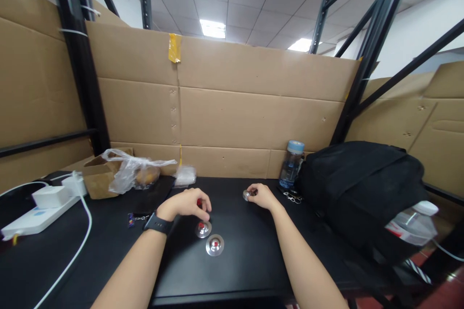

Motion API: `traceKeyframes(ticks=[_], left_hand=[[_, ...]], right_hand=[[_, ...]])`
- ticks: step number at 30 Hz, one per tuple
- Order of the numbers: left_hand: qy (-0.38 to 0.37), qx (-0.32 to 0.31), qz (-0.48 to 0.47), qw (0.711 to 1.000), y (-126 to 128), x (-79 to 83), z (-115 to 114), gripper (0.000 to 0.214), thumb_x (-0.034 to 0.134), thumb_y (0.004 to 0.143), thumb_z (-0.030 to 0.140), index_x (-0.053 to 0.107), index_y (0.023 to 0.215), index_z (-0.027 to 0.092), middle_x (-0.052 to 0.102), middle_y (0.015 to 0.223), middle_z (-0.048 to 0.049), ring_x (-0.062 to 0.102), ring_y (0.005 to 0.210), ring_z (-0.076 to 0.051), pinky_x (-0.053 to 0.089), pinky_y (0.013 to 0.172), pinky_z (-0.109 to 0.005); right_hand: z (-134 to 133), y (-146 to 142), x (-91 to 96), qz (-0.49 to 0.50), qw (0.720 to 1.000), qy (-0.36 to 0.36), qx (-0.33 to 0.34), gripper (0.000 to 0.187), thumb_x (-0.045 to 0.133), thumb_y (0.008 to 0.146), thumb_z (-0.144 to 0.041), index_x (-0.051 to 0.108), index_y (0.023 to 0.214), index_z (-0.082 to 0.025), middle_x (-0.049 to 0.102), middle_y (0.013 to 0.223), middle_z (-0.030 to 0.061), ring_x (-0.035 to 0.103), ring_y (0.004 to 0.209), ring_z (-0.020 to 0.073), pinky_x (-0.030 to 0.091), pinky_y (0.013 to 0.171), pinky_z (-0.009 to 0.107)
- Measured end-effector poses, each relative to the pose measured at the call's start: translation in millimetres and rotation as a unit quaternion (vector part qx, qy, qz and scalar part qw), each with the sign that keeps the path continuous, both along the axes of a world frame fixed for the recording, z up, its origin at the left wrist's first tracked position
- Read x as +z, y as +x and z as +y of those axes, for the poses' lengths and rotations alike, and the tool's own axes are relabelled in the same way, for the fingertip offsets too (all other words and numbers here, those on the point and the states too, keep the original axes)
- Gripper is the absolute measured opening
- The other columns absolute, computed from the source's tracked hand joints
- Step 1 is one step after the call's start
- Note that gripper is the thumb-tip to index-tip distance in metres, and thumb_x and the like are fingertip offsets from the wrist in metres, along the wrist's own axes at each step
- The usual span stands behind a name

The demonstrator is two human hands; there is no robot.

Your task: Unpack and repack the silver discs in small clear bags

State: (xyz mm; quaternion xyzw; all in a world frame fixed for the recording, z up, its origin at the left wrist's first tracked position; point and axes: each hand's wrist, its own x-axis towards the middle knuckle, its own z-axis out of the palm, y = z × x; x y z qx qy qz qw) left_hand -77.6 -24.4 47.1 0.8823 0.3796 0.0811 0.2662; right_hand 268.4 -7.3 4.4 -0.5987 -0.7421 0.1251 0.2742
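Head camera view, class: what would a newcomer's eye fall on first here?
Probably the bulky black backpack on the right of the black table. Next, mid-table, the two silvery discs with red centres, close to the left hand. Farther right, the right hand pinches a small shiny object.

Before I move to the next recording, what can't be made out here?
In the head view:
Shiny piece: partly covered by the right hand.
Red part: partly hidden by the left hand; grip unclear.
Forearms: cut off by the bottom edge.
Plastic bag: contents obscured by crumpled plastic.
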Motion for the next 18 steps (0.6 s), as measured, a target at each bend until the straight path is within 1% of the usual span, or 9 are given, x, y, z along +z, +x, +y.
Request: traceKeyframes(ticks=[2, 3, 5, 7, 9, 12, 14, 16, 18], left_hand=[[-0.043, -0.010, 0.043, 0.998, 2.3, 0.1, -6.3, 0.041, 0.085, 0.058, 0.046, 0.077, 0.094, 0.027, 0.078, 0.091, 0.0029, 0.070, 0.083, -0.018, 0.044, 0.076, -0.024], [-0.051, -0.002, 0.065, 0.997, 4.0, -0.9, -8.7, 0.039, 0.086, 0.056, 0.043, 0.077, 0.091, 0.028, 0.078, 0.089, 0.0038, 0.070, 0.082, -0.018, 0.043, 0.079, -0.025], [-0.038, 0.017, 0.093, 0.995, 7.8, -3.8, -11.4, 0.028, 0.085, 0.056, 0.035, 0.077, 0.081, 0.027, 0.077, 0.081, 0.0053, 0.071, 0.079, -0.018, 0.040, 0.086, -0.028], [0.015, 0.027, 0.087, 0.996, 11.7, -6.5, -11.6, 0.014, 0.081, 0.060, 0.029, 0.076, 0.073, 0.027, 0.076, 0.074, 0.0055, 0.070, 0.078, -0.018, 0.037, 0.091, -0.030], [0.078, 0.030, 0.061, 0.995, 15.2, -8.2, -10.6, 0.005, 0.075, 0.066, 0.025, 0.076, 0.070, 0.028, 0.074, 0.070, 0.0048, 0.069, 0.077, -0.018, 0.035, 0.092, -0.032], [0.147, 0.041, 0.014, 0.988, 21.4, -8.4, -9.7, 0.012, 0.067, 0.074, 0.021, 0.076, 0.073, 0.029, 0.073, 0.071, 0.0034, 0.067, 0.077, -0.018, 0.033, 0.091, -0.033], [0.175, 0.045, -0.015, 0.983, 27.1, -7.5, -10.8, 0.015, 0.063, 0.078, 0.020, 0.076, 0.078, 0.029, 0.074, 0.077, 0.0017, 0.066, 0.084, -0.020, 0.032, 0.091, -0.033], [0.198, 0.050, -0.047, 0.978, 33.7, -6.7, -12.9, 0.016, 0.062, 0.081, 0.020, 0.076, 0.083, 0.028, 0.075, 0.083, -0.0002, 0.064, 0.093, -0.022, 0.031, 0.091, -0.034], [0.214, 0.054, -0.076, 0.973, 40.2, -7.0, -14.8, 0.014, 0.061, 0.084, 0.022, 0.075, 0.087, 0.027, 0.075, 0.087, -0.0015, 0.062, 0.097, -0.022, 0.031, 0.090, -0.035]], right_hand=[[-1.8, -1.1, 2.1, -0.020, 1.000, 0.007, -0.004, 0.023, 0.076, 0.068, -0.026, 0.077, 0.091, -0.021, 0.074, 0.094, 0.0056, 0.067, 0.088, 0.0205, 0.048, 0.082, 0.028], [-2.7, -2.2, 3.1, -0.031, 0.999, 0.015, -0.008, 0.024, 0.077, 0.068, -0.028, 0.077, 0.092, -0.021, 0.073, 0.097, 0.0066, 0.066, 0.092, 0.0219, 0.048, 0.084, 0.030], [-4.6, -6.1, 4.8, -0.040, 0.998, 0.040, -0.010, 0.027, 0.078, 0.070, -0.030, 0.076, 0.096, -0.021, 0.070, 0.104, 0.0087, 0.063, 0.101, 0.0245, 0.047, 0.090, 0.033], [-6.7, -13.2, 6.1, -0.032, 0.997, 0.069, 0.003, 0.027, 0.076, 0.073, -0.027, 0.075, 0.100, -0.020, 0.067, 0.109, 0.0097, 0.060, 0.107, 0.0254, 0.045, 0.095, 0.035], [-9.7, -23.7, 7.1, -0.020, 0.995, 0.091, 0.035, 0.025, 0.075, 0.076, -0.025, 0.075, 0.101, -0.020, 0.066, 0.109, 0.0095, 0.059, 0.108, 0.0250, 0.045, 0.097, 0.037], [-17.1, -44.6, 8.7, -0.001, 0.988, 0.096, 0.120, 0.027, 0.078, 0.076, -0.031, 0.075, 0.102, -0.022, 0.067, 0.107, 0.0080, 0.061, 0.101, 0.0241, 0.047, 0.093, 0.037], [-23.2, -59.3, 9.4, 0.029, 0.981, 0.084, 0.174, 0.039, 0.082, 0.073, -0.039, 0.074, 0.108, -0.024, 0.070, 0.106, 0.0065, 0.063, 0.094, 0.0227, 0.049, 0.086, 0.035], [-29.1, -71.7, 9.9, 0.061, 0.975, 0.072, 0.201, 0.046, 0.085, 0.069, -0.045, 0.073, 0.109, -0.025, 0.072, 0.101, 0.0049, 0.065, 0.089, 0.0214, 0.049, 0.080, 0.031], [-33.4, -80.1, 10.4, 0.072, 0.975, 0.066, 0.202, 0.041, 0.085, 0.068, -0.046, 0.075, 0.102, -0.025, 0.073, 0.091, 0.0024, 0.065, 0.083, 0.0196, 0.048, 0.075, 0.029]])
